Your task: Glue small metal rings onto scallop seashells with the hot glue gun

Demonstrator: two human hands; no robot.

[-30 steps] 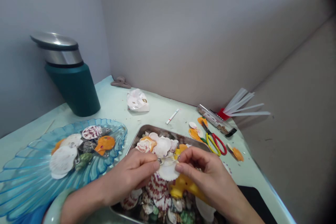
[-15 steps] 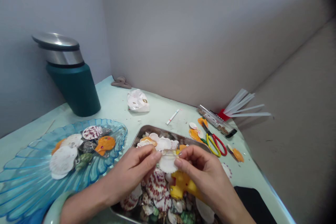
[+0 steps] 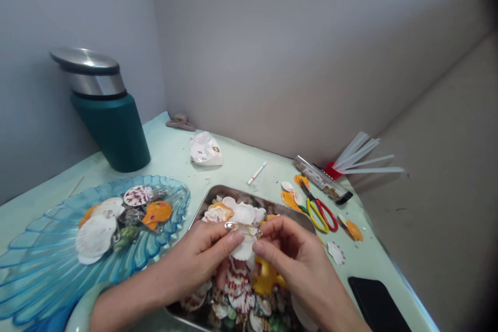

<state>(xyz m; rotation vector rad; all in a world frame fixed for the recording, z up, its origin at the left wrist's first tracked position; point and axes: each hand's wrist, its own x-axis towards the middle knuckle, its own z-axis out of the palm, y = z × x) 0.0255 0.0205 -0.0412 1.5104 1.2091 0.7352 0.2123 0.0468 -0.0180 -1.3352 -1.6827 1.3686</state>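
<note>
My left hand [image 3: 202, 259] and my right hand [image 3: 291, 257] meet over a metal tray [image 3: 206, 202] full of seashells. Together they pinch a white scallop shell [image 3: 243, 250] and a thin clear clip-like piece [image 3: 243, 228] along its top edge. Both hands have their fingers closed on it. Under my right hand lies a yellow object [image 3: 266, 277] among red-striped shells [image 3: 237, 282].
A blue glass dish [image 3: 46, 264] with several shells lies at the left, a teal bin [image 3: 111, 127] behind it. Scissors [image 3: 321, 212], loose orange shells [image 3: 290, 198], a small marker [image 3: 256, 173], crumpled paper [image 3: 205, 149], white sticks [image 3: 363, 158] and a black phone [image 3: 379, 303] lie around.
Both hands have lifted the white shell slightly and drawn closer together. The clear piece now sits higher, along the shell's top, and my right hand has turned a little inward.
</note>
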